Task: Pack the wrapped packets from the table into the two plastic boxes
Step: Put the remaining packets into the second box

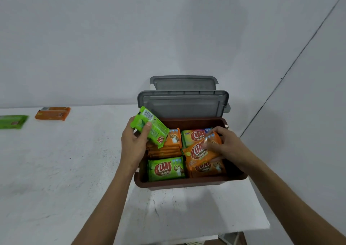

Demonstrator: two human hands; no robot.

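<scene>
A brown-rimmed plastic box [187,184] stands on the white table with several green and orange packets inside. My left hand [133,141] grips a green packet [152,126], tilted over the box's left edge. My right hand [227,146] pinches an orange packet [198,152] that lies slanted on top of the packets in the box's right side. A green packet [165,169] lies flat at the front left of the box. A second box behind is mostly hidden; only its grey lid [184,82] shows.
The front box's grey lid [182,104] stands open against the wall. An orange packet [52,113] and a green packet [13,121] lie on the table at far left. The table's right edge [262,207] runs close beside the box.
</scene>
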